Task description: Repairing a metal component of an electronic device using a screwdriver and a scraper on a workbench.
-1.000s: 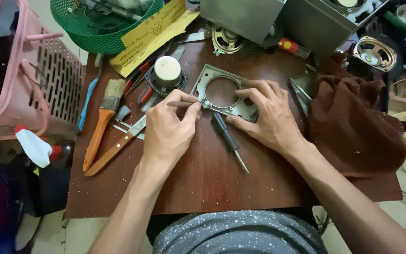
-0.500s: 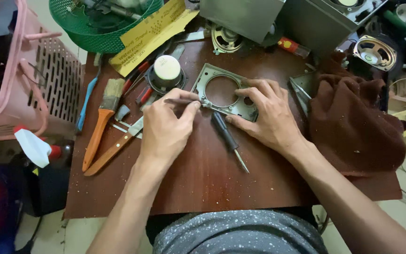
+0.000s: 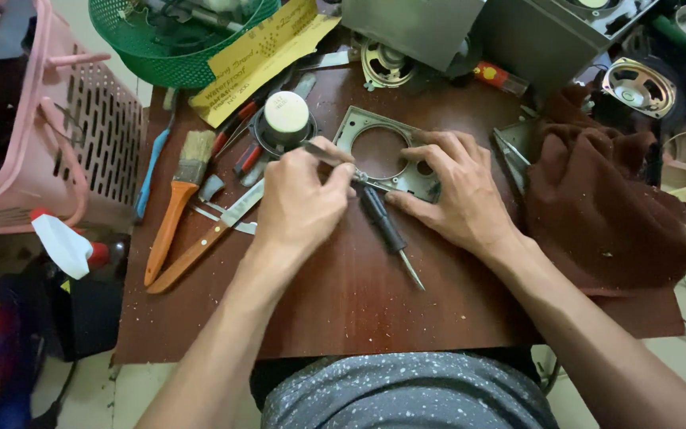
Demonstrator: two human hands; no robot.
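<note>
We're pinching a thin metal tool [image 3: 329,155] in our left hand [image 3: 299,206], tip on the grey plate [image 3: 383,151] mid-table. Our right hand [image 3: 454,191] is lying flat, pinning the plate. A yellow sandpaper sheet [image 3: 260,56] is leaning from the green basket [image 3: 160,48].

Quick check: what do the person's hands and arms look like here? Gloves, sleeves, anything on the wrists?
Both are bare: the left hand and right hand wear no gloves, no rings show, and the wrists carry no watch or band. The forearms are uncovered, with no sleeves in view down to the picture's bottom edge.

Yellow printed sheet [image 3: 260,56] beside green basket [image 3: 160,59]
</note>
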